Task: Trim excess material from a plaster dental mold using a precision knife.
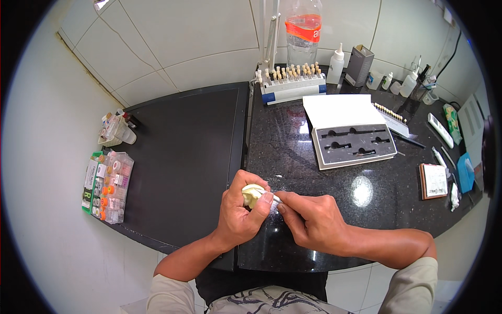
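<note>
My left hand (235,214) is closed around a small, curved, pale yellow and white piece that looks like a dental cast (251,195). Its lower part is hidden by the fingers and palm. Against its right side, my right hand (319,217) pinches a slim light-coloured tool (276,198), whose kind is mostly covered by the fingers. Both hands meet above the near left part of the black speckled counter (293,246). White dust lies on the counter just past the fingertips.
Beyond the hands lies an open white case (355,165) with dark foam slots. Behind it stand a tooth shade rack (293,92), a large clear bottle (303,51) and a grey box (360,65). A notepad (434,180) sits right; a clear organizer (119,180) stands on the left black surface (183,157).
</note>
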{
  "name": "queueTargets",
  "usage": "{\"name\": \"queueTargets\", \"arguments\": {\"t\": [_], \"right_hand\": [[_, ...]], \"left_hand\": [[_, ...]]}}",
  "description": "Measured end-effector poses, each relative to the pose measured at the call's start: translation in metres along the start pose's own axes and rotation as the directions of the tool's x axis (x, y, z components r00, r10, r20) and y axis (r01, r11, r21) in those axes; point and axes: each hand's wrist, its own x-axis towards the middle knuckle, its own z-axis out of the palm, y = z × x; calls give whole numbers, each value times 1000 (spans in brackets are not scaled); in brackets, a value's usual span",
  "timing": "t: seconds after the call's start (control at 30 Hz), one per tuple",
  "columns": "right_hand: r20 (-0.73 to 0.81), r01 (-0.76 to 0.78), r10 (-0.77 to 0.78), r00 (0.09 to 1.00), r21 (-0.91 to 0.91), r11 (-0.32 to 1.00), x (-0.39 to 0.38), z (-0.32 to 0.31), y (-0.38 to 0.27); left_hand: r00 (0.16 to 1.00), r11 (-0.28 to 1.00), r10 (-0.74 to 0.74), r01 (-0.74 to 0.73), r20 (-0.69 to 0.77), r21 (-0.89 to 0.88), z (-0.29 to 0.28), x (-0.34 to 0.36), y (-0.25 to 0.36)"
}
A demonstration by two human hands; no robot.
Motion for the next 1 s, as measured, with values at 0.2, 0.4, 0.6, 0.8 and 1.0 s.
{"name": "queueTargets", "arguments": {"t": [0.2, 0.4, 0.6, 0.8, 1.0], "right_hand": [[26, -49, 47, 999, 53, 997, 0, -5, -1], [73, -93, 88, 993, 66, 994, 2, -10, 0], [83, -98, 94, 992, 47, 994, 2, -10, 3], [89, -85, 83, 993, 22, 996, 2, -8, 4], [97, -74, 71, 993, 30, 997, 3, -8, 5]], "left_hand": [[1000, 996, -1, 2, 3, -89, -1, 2, -3], [995, 963, -39, 61, 90, -261, -9, 7, -5], [993, 953, -24, 59, 119, -297, -8, 7, -11], [992, 960, 6, 29, 124, -278, -8, 7, -4], [993, 960, 0, 34, 119, -279, -6, 6, -5]]}}
